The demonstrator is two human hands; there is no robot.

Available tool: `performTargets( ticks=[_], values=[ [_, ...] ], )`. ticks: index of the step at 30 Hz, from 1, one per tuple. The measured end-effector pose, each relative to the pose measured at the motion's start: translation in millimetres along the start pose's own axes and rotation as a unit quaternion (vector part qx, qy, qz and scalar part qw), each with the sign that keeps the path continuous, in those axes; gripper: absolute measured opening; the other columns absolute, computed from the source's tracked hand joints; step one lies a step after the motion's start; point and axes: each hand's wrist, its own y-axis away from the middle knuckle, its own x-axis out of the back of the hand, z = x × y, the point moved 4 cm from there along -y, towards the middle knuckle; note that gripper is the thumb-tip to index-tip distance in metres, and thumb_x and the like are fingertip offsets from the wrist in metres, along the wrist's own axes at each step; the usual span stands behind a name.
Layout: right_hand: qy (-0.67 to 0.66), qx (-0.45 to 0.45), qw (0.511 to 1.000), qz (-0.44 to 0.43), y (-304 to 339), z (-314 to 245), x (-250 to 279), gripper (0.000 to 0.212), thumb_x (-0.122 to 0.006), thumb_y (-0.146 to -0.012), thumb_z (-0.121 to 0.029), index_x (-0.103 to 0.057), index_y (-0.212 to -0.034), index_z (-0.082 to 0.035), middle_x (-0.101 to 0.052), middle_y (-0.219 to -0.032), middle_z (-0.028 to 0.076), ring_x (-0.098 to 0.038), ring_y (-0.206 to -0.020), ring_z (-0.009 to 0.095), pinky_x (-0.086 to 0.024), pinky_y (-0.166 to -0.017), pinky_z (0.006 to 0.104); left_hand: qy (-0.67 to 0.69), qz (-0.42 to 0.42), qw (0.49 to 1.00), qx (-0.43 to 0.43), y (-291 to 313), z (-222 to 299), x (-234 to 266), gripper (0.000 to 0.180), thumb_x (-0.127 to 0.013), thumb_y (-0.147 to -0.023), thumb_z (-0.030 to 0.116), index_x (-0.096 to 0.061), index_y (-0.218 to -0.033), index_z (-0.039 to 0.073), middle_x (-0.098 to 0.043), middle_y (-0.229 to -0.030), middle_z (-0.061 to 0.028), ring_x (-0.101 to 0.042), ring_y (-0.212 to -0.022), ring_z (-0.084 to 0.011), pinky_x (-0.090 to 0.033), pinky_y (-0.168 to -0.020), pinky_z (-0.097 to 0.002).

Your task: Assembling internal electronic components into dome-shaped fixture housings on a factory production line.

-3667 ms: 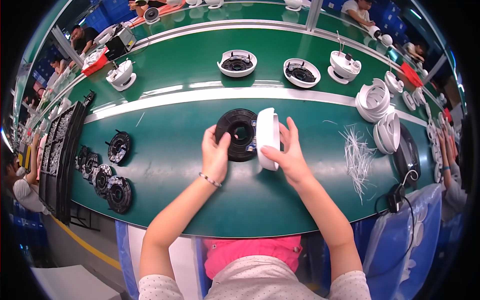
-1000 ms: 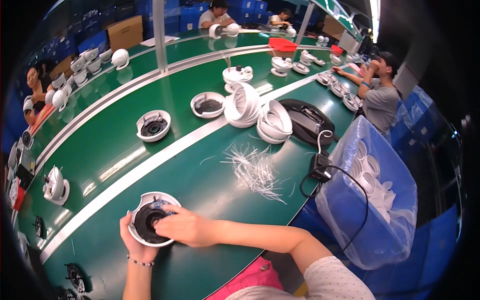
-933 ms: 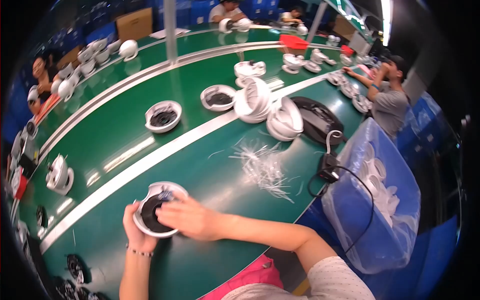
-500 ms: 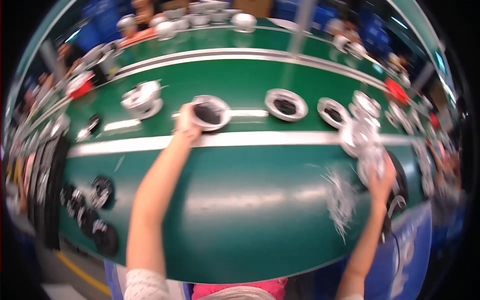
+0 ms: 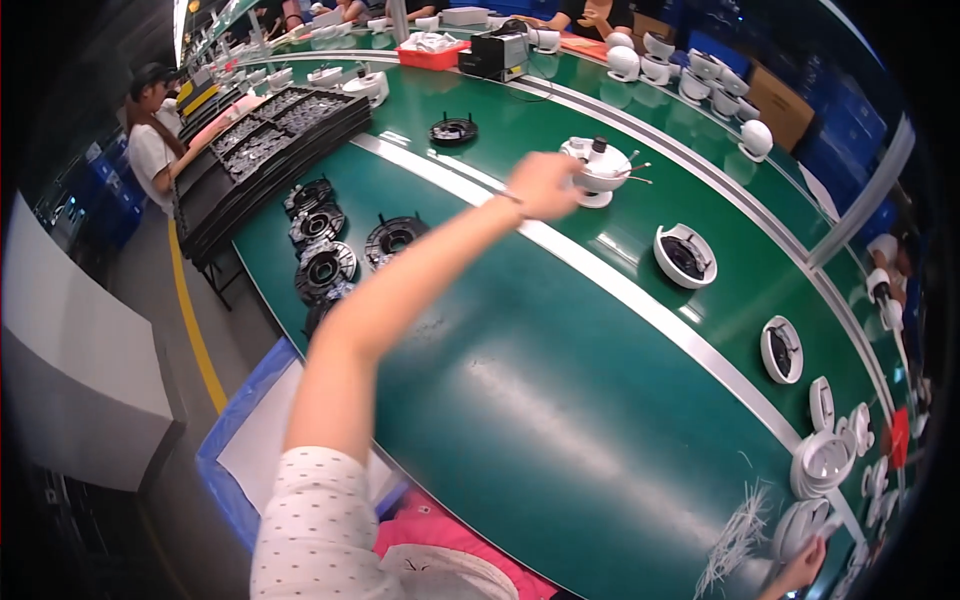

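My left hand (image 5: 546, 188) reaches far over the table, fingers closed against the near side of a white round housing (image 5: 606, 172) with thin wires sticking out to its right. The housing stands upright on a small white base on the green belt. At the lower right, my right hand (image 5: 806, 568), partly cut off by the dark picture rim, has its fingers at the edge of a white bowl-shaped shell (image 5: 797, 530). Another white shell (image 5: 826, 458) sits just beyond it. Right of the housing, a white bowl with a black inside (image 5: 686, 257) rests on the belt.
Black ring-shaped parts (image 5: 322, 268) lie at the table's left end, beside stacked black trays (image 5: 260, 140). Thin white strips (image 5: 735, 540) lie near my right hand. A metal rail (image 5: 640, 285) runs along the belt. A co-worker (image 5: 155, 140) stands at the far left.
The view has swung left. My left hand has let go of a white bowl with a black inside and moved left to the white housing. My right hand stays by the white shells.
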Motion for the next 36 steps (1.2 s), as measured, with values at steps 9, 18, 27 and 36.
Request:
performTargets(
  ticks=[9, 18, 27, 36],
  values=[
    [-0.094, 0.262, 0.956, -0.091, 104, -276, 23, 0.014, -0.058, -0.075, -0.002, -0.058, -0.088, 0.003, -0.060, -0.070, 0.009, -0.056, -0.056, 0.017, -0.046, -0.053, 0.0291, -0.203, -0.234, 0.943, 0.122, 111, -166, 87, 0.071, -0.075, -0.055, 0.030, -0.048, -0.116, 0.006, -0.051, -0.113, -0.0182, -0.049, -0.105, -0.0312, -0.039, -0.090, -0.0345],
    [-0.075, 0.403, 0.854, -0.319, 248, -381, -75, 0.024, -0.061, -0.066, -0.008, -0.055, -0.089, -0.004, -0.054, -0.052, 0.010, -0.055, -0.047, 0.026, -0.042, -0.044, 0.0355, -0.128, -0.107, 0.983, 0.077, 102, -130, 94, 0.034, -0.072, -0.060, 0.023, -0.061, -0.086, 0.003, -0.061, -0.084, -0.0148, -0.058, -0.082, -0.0280, -0.046, -0.074, -0.0331],
    [0.029, 0.384, 0.778, -0.496, 220, -413, -58, 0.115, -0.079, -0.040, -0.046, -0.021, -0.131, -0.008, -0.007, -0.137, 0.021, -0.004, -0.125, 0.045, -0.010, -0.097, 0.0598, 0.128, -0.007, 0.989, 0.069, 121, -8, 33, 0.028, -0.059, -0.065, 0.011, -0.059, -0.090, 0.001, -0.063, -0.081, -0.0156, -0.062, -0.076, -0.0250, -0.048, -0.071, -0.0311],
    [-0.133, 0.293, 0.836, -0.445, 214, -408, -80, 0.109, -0.078, -0.046, -0.036, -0.019, -0.131, 0.000, -0.028, -0.129, 0.022, -0.029, -0.119, 0.035, -0.025, -0.098, 0.0405, 0.651, -0.200, 0.680, 0.273, 150, 11, -32, 0.029, -0.048, -0.074, -0.002, -0.052, -0.103, -0.006, -0.059, -0.093, -0.0089, -0.056, -0.082, -0.0142, -0.045, -0.074, -0.0249]
  ],
)
